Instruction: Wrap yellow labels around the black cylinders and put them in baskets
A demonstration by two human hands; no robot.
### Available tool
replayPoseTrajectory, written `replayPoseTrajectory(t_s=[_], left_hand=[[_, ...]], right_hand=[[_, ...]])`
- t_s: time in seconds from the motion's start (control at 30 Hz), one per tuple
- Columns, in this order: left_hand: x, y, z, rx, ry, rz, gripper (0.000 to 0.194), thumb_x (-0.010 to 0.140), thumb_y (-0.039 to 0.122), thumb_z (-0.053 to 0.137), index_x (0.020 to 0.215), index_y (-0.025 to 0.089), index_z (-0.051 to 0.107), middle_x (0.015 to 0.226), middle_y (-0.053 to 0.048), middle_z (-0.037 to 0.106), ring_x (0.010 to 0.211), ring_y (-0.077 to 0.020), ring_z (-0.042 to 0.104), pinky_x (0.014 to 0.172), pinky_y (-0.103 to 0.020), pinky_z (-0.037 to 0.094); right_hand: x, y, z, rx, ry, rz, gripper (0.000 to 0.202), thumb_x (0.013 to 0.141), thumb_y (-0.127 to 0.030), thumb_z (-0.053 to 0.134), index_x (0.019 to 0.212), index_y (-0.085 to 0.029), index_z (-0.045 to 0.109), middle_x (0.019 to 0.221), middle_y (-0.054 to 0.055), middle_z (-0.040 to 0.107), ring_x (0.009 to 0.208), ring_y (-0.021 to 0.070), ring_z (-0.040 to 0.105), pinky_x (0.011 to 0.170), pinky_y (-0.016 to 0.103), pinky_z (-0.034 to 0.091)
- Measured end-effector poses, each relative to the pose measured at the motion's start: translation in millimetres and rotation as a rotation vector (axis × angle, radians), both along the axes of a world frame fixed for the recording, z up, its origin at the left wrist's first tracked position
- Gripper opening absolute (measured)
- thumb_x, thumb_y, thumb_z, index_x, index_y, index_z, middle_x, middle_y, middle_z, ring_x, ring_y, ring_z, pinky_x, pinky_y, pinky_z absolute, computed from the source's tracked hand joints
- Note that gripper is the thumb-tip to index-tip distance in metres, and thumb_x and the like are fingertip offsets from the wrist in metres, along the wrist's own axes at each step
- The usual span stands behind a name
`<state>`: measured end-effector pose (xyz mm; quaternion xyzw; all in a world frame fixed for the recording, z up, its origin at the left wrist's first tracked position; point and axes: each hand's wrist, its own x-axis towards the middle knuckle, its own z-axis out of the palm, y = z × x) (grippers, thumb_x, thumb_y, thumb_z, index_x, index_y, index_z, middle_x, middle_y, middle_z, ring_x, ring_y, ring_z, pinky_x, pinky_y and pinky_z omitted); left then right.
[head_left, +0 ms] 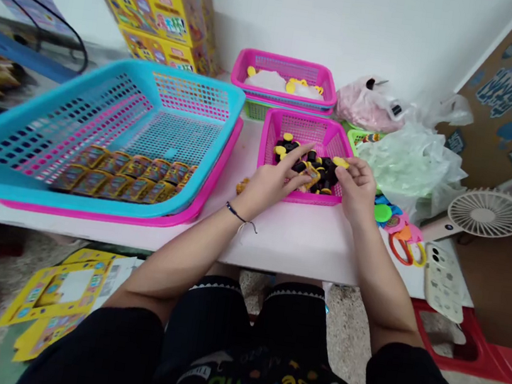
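Note:
Over the near part of a pink basket point(266, 155), my left hand point(272, 181) has its index finger stretched out. Its lower fingers close on a small yellow-brown patterned piece point(314, 178), partly hidden by the fingers. At the basket's right side, my right hand point(358, 186) pinches a round yellow cap point(340, 162) between thumb and fingers. Below both hands, several small black parts point(325, 163) with yellow caps lie heaped in the basket. Another yellow-brown piece point(242, 185) rests on the table beside my left hand.
At left, a large blue basket point(69, 199) holds rows of small patterned tubs point(137, 176). Behind stand stacked yellow boxes point(160, 13) and another pink basket point(288, 63). Plastic bags point(407, 162), a handheld fan point(484, 214), scissors point(403, 249) and a phone point(444, 282) are at right.

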<state>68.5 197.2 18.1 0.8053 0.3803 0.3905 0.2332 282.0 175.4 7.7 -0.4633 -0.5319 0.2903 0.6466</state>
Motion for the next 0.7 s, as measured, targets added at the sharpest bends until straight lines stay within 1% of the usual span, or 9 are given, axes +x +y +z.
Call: replayPoseTrajectory(t_s=[0.07, 0.13, 0.2, 0.27, 0.37, 0.43, 0.5, 0.6, 0.7], left_hand=[[-2.6, -1.2, -3.5, -0.029, 0.013, -0.003, 0.079, 0.098, 0.032, 0.071, 0.165, 0.022, 0.030, 0.078, 0.001, 0.079, 0.078, -0.0226, 0.079, 0.075, -0.028, 0.057], [-3.3, -0.1, -7.8, -0.045, -0.005, -0.043, 0.089, 0.099, 0.033, 0.070, 0.168, 0.019, 0.016, 0.077, 0.000, 0.078, 0.075, -0.0222, 0.078, 0.075, -0.029, 0.058], [-2.7, 3.3, -14.4, -0.006, -0.048, -0.093, 0.096, 0.098, 0.034, 0.070, 0.169, 0.019, 0.007, 0.082, -0.001, 0.080, 0.079, -0.0225, 0.079, 0.077, -0.029, 0.059], [-1.9, 7.7, -22.2, 0.083, -0.077, -0.126, 0.096, 0.098, 0.036, 0.070, 0.169, 0.020, 0.008, 0.089, -0.003, 0.082, 0.085, -0.0232, 0.080, 0.079, -0.030, 0.060], [-1.7, 13.2, -30.7, 0.220, -0.049, -0.110, 0.089, 0.099, 0.042, 0.069, 0.167, 0.018, 0.017, 0.098, -0.006, 0.083, 0.089, -0.0236, 0.080, 0.081, -0.031, 0.062], [-2.6, 15.6, -32.4, 0.296, -0.003, -0.087, 0.084, 0.100, 0.044, 0.067, 0.166, 0.014, 0.024, 0.104, -0.009, 0.084, 0.091, -0.0234, 0.080, 0.083, -0.032, 0.062], [-3.6, 17.4, -32.0, 0.390, 0.022, -0.090, 0.078, 0.103, 0.043, 0.064, 0.164, 0.011, 0.028, 0.109, -0.011, 0.083, 0.098, -0.0226, 0.080, 0.088, -0.030, 0.062], [-4.3, 19.5, -31.5, 0.535, 0.032, -0.103, 0.073, 0.106, 0.039, 0.060, 0.166, 0.015, 0.027, 0.114, -0.008, 0.083, 0.112, -0.0195, 0.077, 0.096, -0.027, 0.060], [-4.2, 21.2, -32.5, 0.602, 0.050, -0.082, 0.077, 0.106, 0.037, 0.061, 0.168, 0.020, 0.020, 0.115, -0.005, 0.083, 0.116, -0.0178, 0.076, 0.099, -0.026, 0.060]], right_hand=[[-2.1, -1.3, 0.5, 0.029, 0.038, 0.007, 0.058, 0.065, -0.070, 0.086, 0.094, -0.029, 0.057, 0.110, 0.001, 0.074, 0.114, 0.0205, 0.072, 0.104, 0.034, 0.058], [-4.9, -2.7, 0.8, 0.046, 0.119, 0.031, 0.056, 0.062, -0.067, 0.089, 0.088, -0.029, 0.057, 0.100, -0.002, 0.074, 0.099, 0.0164, 0.074, 0.093, 0.029, 0.061], [-7.9, -4.2, 1.2, 0.059, 0.212, 0.059, 0.055, 0.062, -0.065, 0.092, 0.084, -0.028, 0.058, 0.087, -0.006, 0.073, 0.081, 0.0120, 0.071, 0.080, 0.025, 0.062], [-11.2, -5.5, 1.6, 0.070, 0.287, 0.090, 0.052, 0.062, -0.062, 0.093, 0.082, -0.027, 0.059, 0.080, -0.008, 0.071, 0.074, 0.0096, 0.069, 0.074, 0.022, 0.061], [-16.0, -7.4, 2.2, 0.063, 0.363, 0.141, 0.049, 0.063, -0.057, 0.096, 0.080, -0.026, 0.061, 0.079, -0.009, 0.073, 0.076, 0.0092, 0.071, 0.076, 0.022, 0.063], [-18.4, -8.8, 2.9, 0.046, 0.386, 0.165, 0.048, 0.062, -0.054, 0.097, 0.078, -0.026, 0.062, 0.078, -0.009, 0.073, 0.075, 0.0095, 0.072, 0.076, 0.023, 0.064], [-19.2, -10.1, 4.0, 0.033, 0.404, 0.177, 0.048, 0.060, -0.053, 0.098, 0.076, -0.026, 0.062, 0.077, -0.009, 0.073, 0.074, 0.0096, 0.073, 0.075, 0.023, 0.065], [-17.6, -11.7, 5.9, 0.040, 0.448, 0.176, 0.047, 0.061, -0.052, 0.098, 0.076, -0.026, 0.062, 0.079, -0.009, 0.074, 0.078, 0.0087, 0.074, 0.075, 0.020, 0.065], [-15.3, -12.0, 5.9, 0.041, 0.437, 0.188, 0.047, 0.063, -0.052, 0.097, 0.077, -0.026, 0.062, 0.079, -0.009, 0.074, 0.080, 0.0084, 0.075, 0.077, 0.020, 0.065]])
